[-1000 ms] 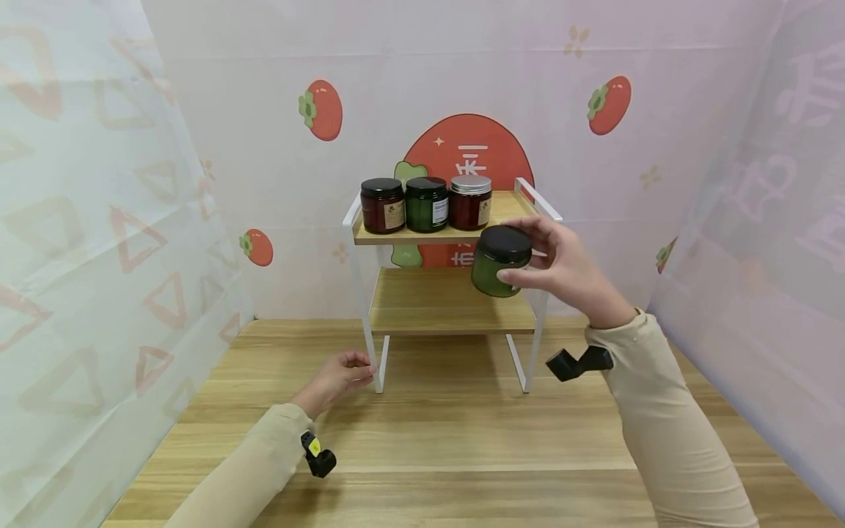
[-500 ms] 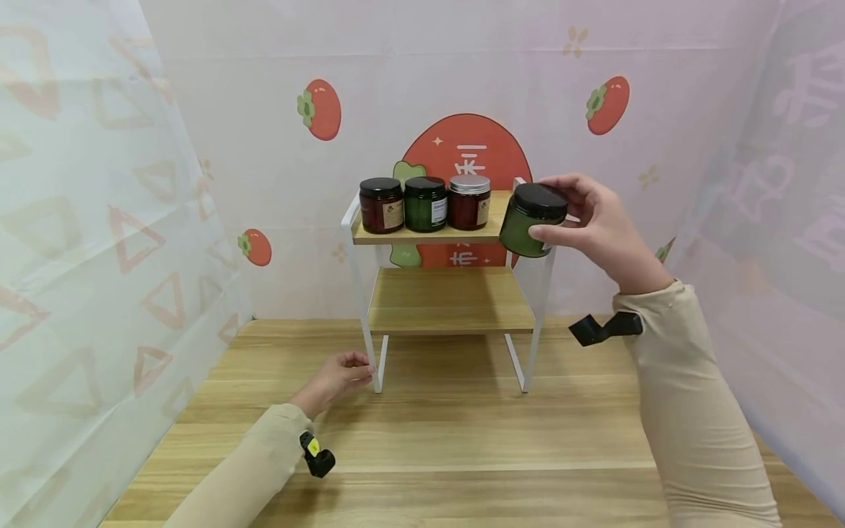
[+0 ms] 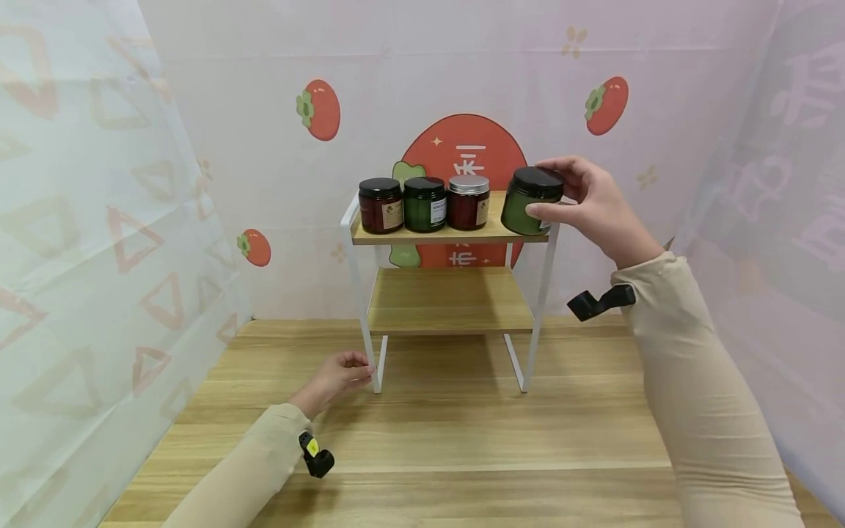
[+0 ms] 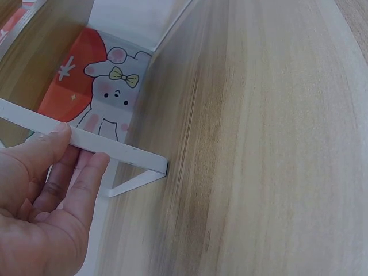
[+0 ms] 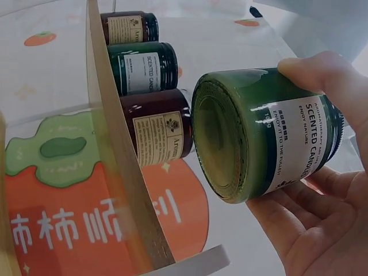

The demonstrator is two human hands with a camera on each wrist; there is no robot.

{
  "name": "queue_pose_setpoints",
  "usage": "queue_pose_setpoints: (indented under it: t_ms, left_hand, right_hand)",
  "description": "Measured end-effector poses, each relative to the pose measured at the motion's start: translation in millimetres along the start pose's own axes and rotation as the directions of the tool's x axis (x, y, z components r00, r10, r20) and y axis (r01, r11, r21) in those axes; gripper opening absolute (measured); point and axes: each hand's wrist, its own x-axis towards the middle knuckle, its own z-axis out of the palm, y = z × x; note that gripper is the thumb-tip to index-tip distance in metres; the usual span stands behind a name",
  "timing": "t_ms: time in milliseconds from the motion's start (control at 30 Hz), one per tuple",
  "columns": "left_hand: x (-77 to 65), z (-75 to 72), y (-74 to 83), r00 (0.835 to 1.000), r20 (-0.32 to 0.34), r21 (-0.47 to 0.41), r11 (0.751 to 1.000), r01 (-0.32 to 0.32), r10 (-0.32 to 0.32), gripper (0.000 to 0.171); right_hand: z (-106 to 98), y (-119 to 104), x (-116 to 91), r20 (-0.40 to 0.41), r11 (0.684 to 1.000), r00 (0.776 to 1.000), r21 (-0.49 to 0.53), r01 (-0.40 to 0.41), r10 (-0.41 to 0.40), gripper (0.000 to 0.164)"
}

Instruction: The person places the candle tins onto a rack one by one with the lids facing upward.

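Observation:
My right hand (image 3: 597,213) grips a green scented candle jar (image 3: 521,213) with a black lid, thumb in front and fingers behind. The jar is at the right end of the rack's top shelf (image 3: 449,236), slightly tilted. In the right wrist view, its base faces the camera and the white label (image 5: 296,141) reads "SCENTED CANDLE". Left of it on the shelf stand a dark red jar (image 3: 468,209) with a silver lid, a green jar (image 3: 422,209) and another dark red jar (image 3: 378,211). Low down, my left hand (image 3: 335,383) pinches the rack's white leg (image 4: 123,152) between thumb and fingers.
The lower wooden shelf (image 3: 449,301) of the rack sits below the jars. Under the rack is a wood-grain table (image 3: 462,440). Printed cloth walls (image 3: 251,117) enclose the back and both sides. A second front leg (image 3: 538,323) stands at the right.
My right hand has raised the green candle jar up and to the right, from in front of the rack to the top shelf's right end. The left hand stays on the leg.

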Motion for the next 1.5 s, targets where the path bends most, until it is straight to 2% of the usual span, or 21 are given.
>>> queue_pose_setpoints:
  t_ms: [400, 667, 1033, 1500]
  left_hand:
    - [-1.1, 0.6, 2.3, 1.000, -0.005, 0.008, 1.000, 0.009, -0.009, 0.011]
    - [-3.7, 1.9, 2.3, 1.000, 0.000, 0.033, 0.999, 0.004, -0.004, 0.012]
    - [-4.8, 0.8, 3.2, 1.000, 0.022, 0.034, 0.999, -0.007, 0.006, 0.014]
    - [-2.8, 0.8, 1.8, 1.000, 0.001, 0.027, 1.000, 0.004, -0.004, 0.014]
  right_hand:
    - [-5, 1, 19, -0.001, 1.000, 1.000, -0.017, -0.021, 0.021, 0.056]
    - [-7, 1, 30, 0.016, 0.993, 0.999, -0.111, -0.040, 0.042, 0.057]
    - [-9, -2, 41, 0.054, 0.981, 0.996, -0.182, -0.064, 0.075, 0.057]
    - [-9, 7, 49, 0.103, 0.975, 0.986, -0.196, -0.107, 0.129, 0.059]
